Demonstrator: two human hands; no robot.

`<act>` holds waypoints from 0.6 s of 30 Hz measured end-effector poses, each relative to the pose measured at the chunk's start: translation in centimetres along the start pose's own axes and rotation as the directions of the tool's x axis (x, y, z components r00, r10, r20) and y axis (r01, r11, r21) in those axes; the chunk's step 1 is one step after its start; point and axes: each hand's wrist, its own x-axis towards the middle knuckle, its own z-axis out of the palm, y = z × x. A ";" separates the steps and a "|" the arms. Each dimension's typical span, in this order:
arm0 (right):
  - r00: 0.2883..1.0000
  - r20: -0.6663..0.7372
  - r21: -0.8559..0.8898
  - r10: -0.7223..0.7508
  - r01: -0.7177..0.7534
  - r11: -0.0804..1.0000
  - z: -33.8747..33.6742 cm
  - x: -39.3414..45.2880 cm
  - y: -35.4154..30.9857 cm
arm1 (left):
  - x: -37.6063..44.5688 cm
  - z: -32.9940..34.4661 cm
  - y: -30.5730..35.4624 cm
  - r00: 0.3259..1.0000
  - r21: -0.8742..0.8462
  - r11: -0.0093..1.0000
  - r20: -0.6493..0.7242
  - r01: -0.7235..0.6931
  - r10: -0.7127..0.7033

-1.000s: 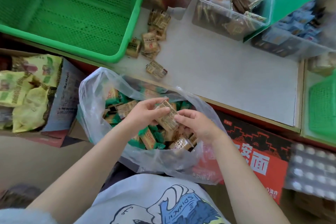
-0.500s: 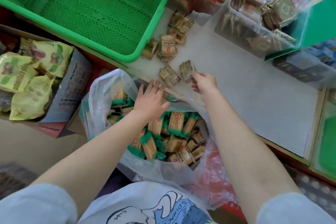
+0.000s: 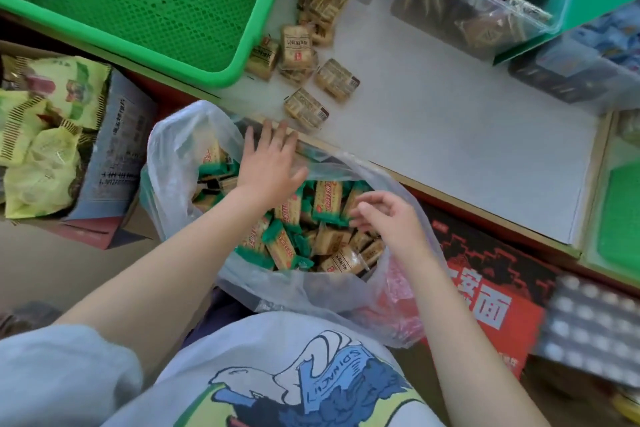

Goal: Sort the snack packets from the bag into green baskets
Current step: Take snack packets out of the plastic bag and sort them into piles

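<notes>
- The clear plastic bag [image 3: 194, 156] sits nearest the person, just below the front edge of the worktop [image 3: 467, 149]. Its mouth is spread wide, probably so that both hands can reach in and the wrappers can be told apart at a glance.
- Inside lie the snack packets [image 3: 325, 208], a loose heap of green-ended wrappers mixed with plain tan ones. Much of the task's stock is therefore not yet sorted.
- The right hand [image 3: 391, 222] hovers over the heap on the bag's right side. Its fingers [image 3: 363, 215] are loosely curled and hold nothing; they point down and left toward the packets, a pose that reads as reaching for the next pick.
- The left hand [image 3: 273, 163] lies farther in, at the bag's far rim beside the worktop edge. Its fingers [image 3: 268, 130] are straight and spread, palm down, gripping nothing. It appears to press the plastic back to keep the mouth open, though I cannot tell whether it truly touches the film.
- Beyond the edge, a cluster of tan packets [image 3: 304, 55] lies on the worktop just beside the corner of the green basket [image 3: 138, 0], not in it. That looks like a staging pile for one kind.
- The basket shows only bare mesh in the part visible.
- Farthest off, a clear tub [image 3: 460, 10] holds other wrapped snacks.
</notes>
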 end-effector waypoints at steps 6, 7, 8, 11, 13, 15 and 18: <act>0.996 -0.068 -0.464 0.055 -0.080 0.882 -0.1 -0.7 8.8 | -7.0 3.5 2.7 0.967 0.003 0.970 -0.079 -0.244 0.243; 0.996 -0.082 -0.470 0.047 -0.080 0.879 -0.1 -0.5 9.8 | -7.7 4.5 2.7 0.972 0.012 0.972 -0.028 -0.233 0.233; 0.995 -0.097 -0.468 0.039 -0.080 0.880 -0.1 -0.3 10.4 | -8.2 5.5 2.7 0.976 0.035 0.975 0.003 -0.219 0.219; 0.993 -0.101 -0.495 0.065 -0.107 0.862 0.2 0.3 11.4 | -8.6 7.1 2.3 0.977 0.076 0.974 -0.012 -0.213 0.215; 0.994 -0.062 -0.552 0.091 -0.110 0.827 0.9 0.6 11.6 | -8.5 7.7 2.0 0.975 0.082 0.972 -0.010 -0.221 0.223; 0.992 -0.028 -0.592 0.121 -0.114 0.798 1.8 0.8 11.5 | -8.5 7.9 1.8 0.972 0.091 0.969 -0.009 -0.231 0.233; 0.988 -0.041 -0.519 0.152 -0.151 0.841 2.5 1.0 11.6 | -8.5 7.9 1.6 0.972 0.089 0.968 -0.002 -0.234 0.235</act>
